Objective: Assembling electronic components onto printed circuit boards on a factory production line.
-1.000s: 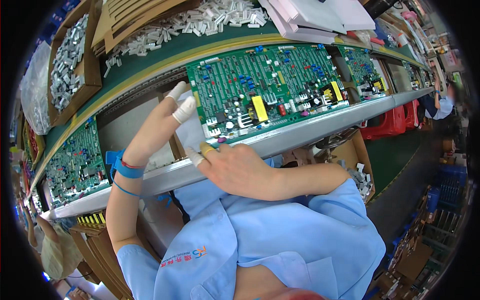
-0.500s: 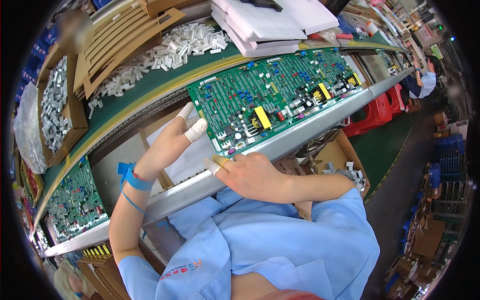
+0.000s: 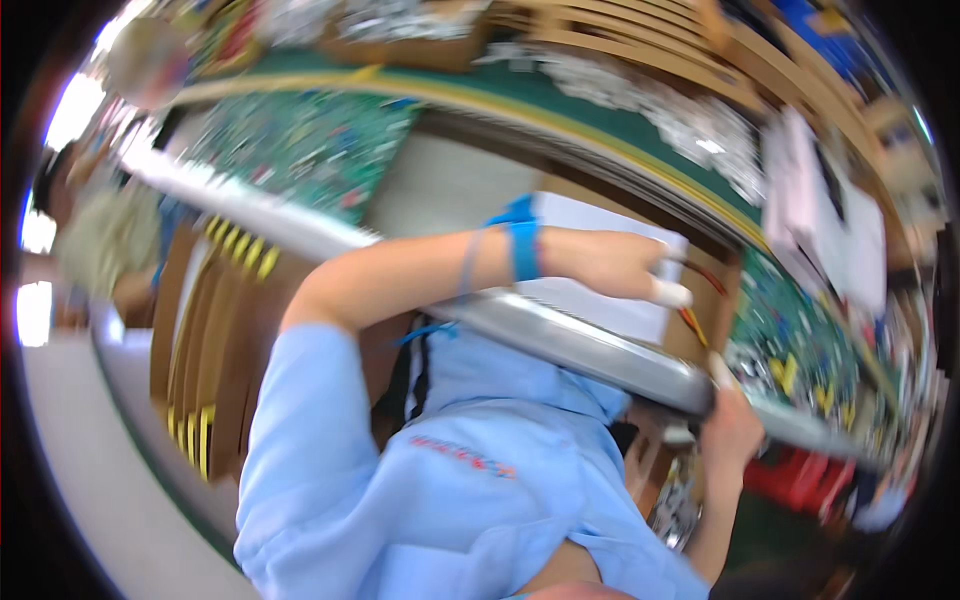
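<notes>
My left hand [image 3: 610, 265], with pale finger cots and a blue wrist strap [image 3: 524, 250], reaches over a white sheet [image 3: 598, 312] between the rails. Its thumb and index finger are apart, with nothing visible between them. At the metal front rail [image 3: 600, 355], my right hand [image 3: 732, 425] has one finger stretched up near the left edge of a populated green circuit board [image 3: 800, 345]. Its other fingers are blurred. Farther left on the line lies another green circuit board [image 3: 290, 150], smeared by motion.
Behind the line lie many loose white parts [image 3: 650, 115] and a stack of white sheets [image 3: 800, 200]. Brown cardboard [image 3: 210, 350] with yellow pieces stands at the lower left. Another person [image 3: 110, 235] is at the far left. A red object [image 3: 800, 480] sits below right.
The view has swung toward the left, so the near board now appears at the right. My left hand has come away from that board's edge and is over the white sheet.
</notes>
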Demonstrator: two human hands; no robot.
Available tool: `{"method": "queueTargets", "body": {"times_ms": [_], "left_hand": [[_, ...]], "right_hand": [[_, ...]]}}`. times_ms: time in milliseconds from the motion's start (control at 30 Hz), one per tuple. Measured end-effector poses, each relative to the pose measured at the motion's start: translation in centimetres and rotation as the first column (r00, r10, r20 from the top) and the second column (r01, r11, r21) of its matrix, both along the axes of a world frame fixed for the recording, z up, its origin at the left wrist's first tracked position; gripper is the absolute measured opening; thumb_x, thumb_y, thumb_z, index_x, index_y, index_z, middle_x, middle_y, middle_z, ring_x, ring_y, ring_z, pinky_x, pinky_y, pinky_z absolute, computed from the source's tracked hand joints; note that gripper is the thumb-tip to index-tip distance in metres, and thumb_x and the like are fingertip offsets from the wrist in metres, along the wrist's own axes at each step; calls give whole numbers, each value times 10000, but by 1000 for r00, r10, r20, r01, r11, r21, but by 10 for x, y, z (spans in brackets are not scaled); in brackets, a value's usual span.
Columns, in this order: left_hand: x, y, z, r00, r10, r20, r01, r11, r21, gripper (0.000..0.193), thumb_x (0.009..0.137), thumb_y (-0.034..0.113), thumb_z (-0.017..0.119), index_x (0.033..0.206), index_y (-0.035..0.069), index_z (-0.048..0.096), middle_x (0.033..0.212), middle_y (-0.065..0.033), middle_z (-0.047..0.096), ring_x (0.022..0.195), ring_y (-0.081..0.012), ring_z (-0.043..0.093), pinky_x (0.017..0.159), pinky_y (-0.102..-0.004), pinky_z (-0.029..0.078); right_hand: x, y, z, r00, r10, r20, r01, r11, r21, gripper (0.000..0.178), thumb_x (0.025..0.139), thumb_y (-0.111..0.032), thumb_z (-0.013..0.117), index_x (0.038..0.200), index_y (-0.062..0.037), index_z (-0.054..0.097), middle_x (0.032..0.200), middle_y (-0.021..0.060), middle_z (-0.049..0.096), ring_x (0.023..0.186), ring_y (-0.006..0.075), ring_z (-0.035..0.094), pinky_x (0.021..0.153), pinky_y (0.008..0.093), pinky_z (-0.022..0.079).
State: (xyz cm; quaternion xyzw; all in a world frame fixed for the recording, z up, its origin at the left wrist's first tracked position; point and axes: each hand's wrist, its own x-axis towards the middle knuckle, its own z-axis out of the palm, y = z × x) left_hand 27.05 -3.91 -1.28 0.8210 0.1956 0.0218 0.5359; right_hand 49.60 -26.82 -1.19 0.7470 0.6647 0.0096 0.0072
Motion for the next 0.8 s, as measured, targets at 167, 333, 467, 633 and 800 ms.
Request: {"method": "queueTargets", "body": {"times_ms": [167,333,467,633,800], "left_hand": [[-79,15,30,993,119,-17,-116,984,138,685,949,455,562,1385,-55,426,1324,-273,535,1214,-363,544,1037,-385,425],[-199,40,48,863,501,-66,-403,761,508,425,915,347,624,1193,27,652,1136,-179,676,1075,-303,637,941,-367,489],[-316,83,59,525,848,-63,-379,300,875,273,894,240,598,1083,76,707,1014,-145,709,919,-309,678,839,-385,531],[-432,148,22,386,923,-15,-291,137,947,372,901,221,545,1244,101,626,1058,-182,690,1019,-331,648,966,-461,438],[-454,170,-10,289,915,-282,-99,321,942,491,856,125,438,1335,32,495,1087,-205,677,1020,-350,652,969,-694,297]], "right_hand": [[53,-17,-19,999,2,44,-10,984,179,565,837,65,430,1316,-186,596,1060,144,686,823,345,655,695,408,509],[102,-20,-40,988,-91,125,79,992,101,508,868,58,422,1325,-104,574,1201,154,650,1027,330,642,816,387,513],[160,-43,-42,950,-193,245,191,981,33,539,865,58,421,1346,-142,558,1196,135,651,979,338,639,788,402,502],[195,-56,-41,909,-306,284,297,952,75,367,860,9,452,1196,-67,576,1032,223,644,892,415,621,710,479,481],[269,-87,-60,900,-331,284,306,943,131,559,821,43,424,1331,-139,558,1182,163,646,1004,360,625,818,432,495]]}}
